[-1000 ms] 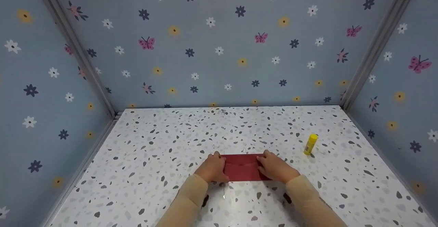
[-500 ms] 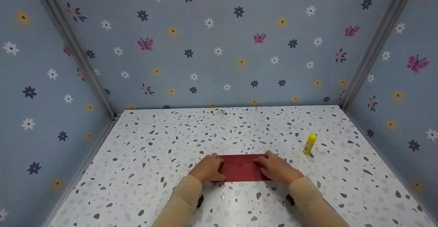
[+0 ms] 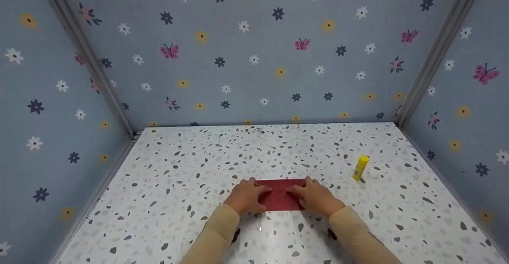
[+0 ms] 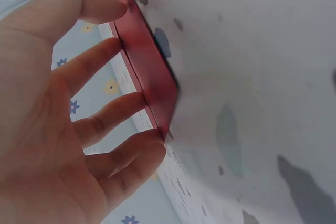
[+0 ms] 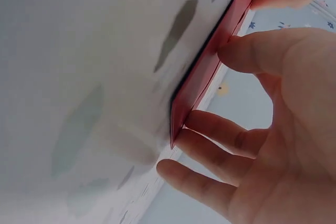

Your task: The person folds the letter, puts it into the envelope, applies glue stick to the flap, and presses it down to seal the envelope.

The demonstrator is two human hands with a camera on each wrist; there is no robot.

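A flat red paper envelope (image 3: 280, 203) lies on the speckled white table, its long side running left to right, with a flap line across its upper part. My left hand (image 3: 245, 197) rests on its left end, index finger reaching inward over the flap. From the other end my right hand (image 3: 317, 197) mirrors this, its index fingertip near the middle of the flap. In the left wrist view, outstretched fingertips touch the edge of the envelope (image 4: 149, 64), thumb on its face. The right wrist view shows the right thumb (image 5: 244, 53) on the envelope (image 5: 195, 82), other fingers spread along its end.
A yellow glue stick (image 3: 360, 168) stands on the table (image 3: 191, 168) to the right, beyond the right hand. Flower-patterned panels (image 3: 254, 49) wall the table at the back and both sides, joined by grey metal corner posts (image 3: 433, 57).
Both index fingers have slid inward over the flap towards the envelope's middle. The left hand shifted briefly left, then back right; the right hand moved slightly left. The glue stick stays put.
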